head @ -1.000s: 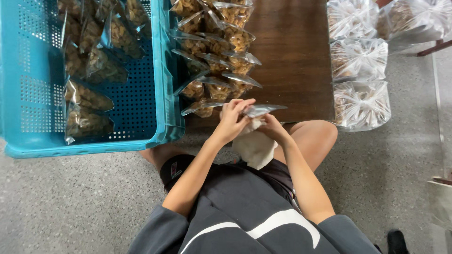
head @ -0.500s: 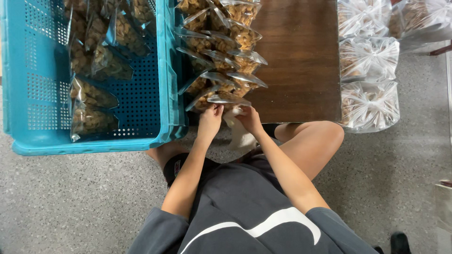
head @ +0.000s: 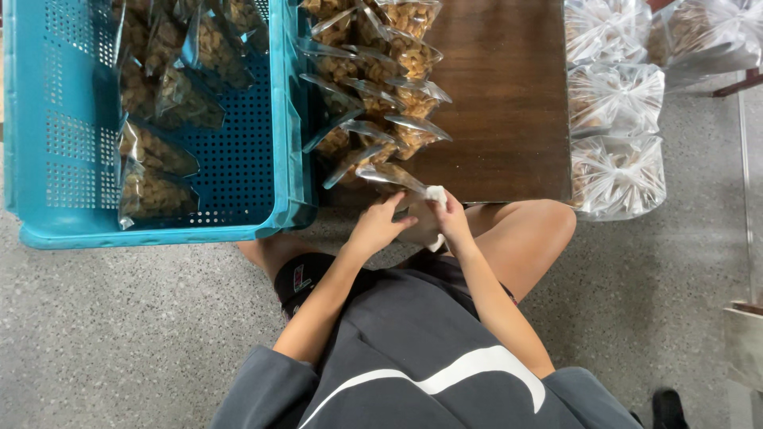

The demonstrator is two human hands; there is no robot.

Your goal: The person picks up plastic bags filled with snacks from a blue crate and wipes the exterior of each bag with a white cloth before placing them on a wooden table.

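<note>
To your left sits a blue perforated plastic crate (head: 238, 167) on the speckled grey floor (head: 119, 334), with clear bags of brown snacks (head: 155, 151) lying inside it along its left and far sides. Just beside the crate you have a dark wooden table (head: 509, 103), and a row of filled clear packets (head: 389, 87) overlaps down its left part. On the floor to the right of the table stand three large tied clear bags (head: 616, 99), stacked close together.
</note>
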